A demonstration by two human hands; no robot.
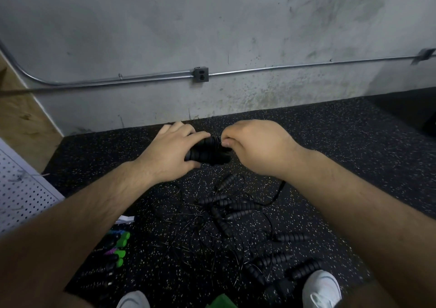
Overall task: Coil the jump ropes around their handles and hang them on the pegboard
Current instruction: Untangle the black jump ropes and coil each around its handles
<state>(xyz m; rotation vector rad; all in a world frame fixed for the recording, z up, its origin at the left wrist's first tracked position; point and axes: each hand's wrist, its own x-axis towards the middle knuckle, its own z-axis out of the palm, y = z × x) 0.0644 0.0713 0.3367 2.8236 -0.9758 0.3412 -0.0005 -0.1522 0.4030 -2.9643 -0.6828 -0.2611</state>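
Left hand (172, 153) grips the handles (200, 153), right hand (254, 147) pinches rope (217, 143) at their three o'clock end. Coiling underway, I reckon; next, the pegboard (21, 189) at eight o'clock.

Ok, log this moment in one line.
left hand: grips black handles | right hand: pinches their end | other ropes: on floor

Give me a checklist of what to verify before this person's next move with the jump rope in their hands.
1. Left hand grips the black ribbed handles: ok.
2. Right hand pinches at the handles' end: ok.
3. Cord fully coiled around the handles: cannot tell, the hands hide it.
4. Cord clear of the tangled pile on the floor: cannot tell.
5. Pegboard in sight at the left: ok; a free hook: cannot tell.
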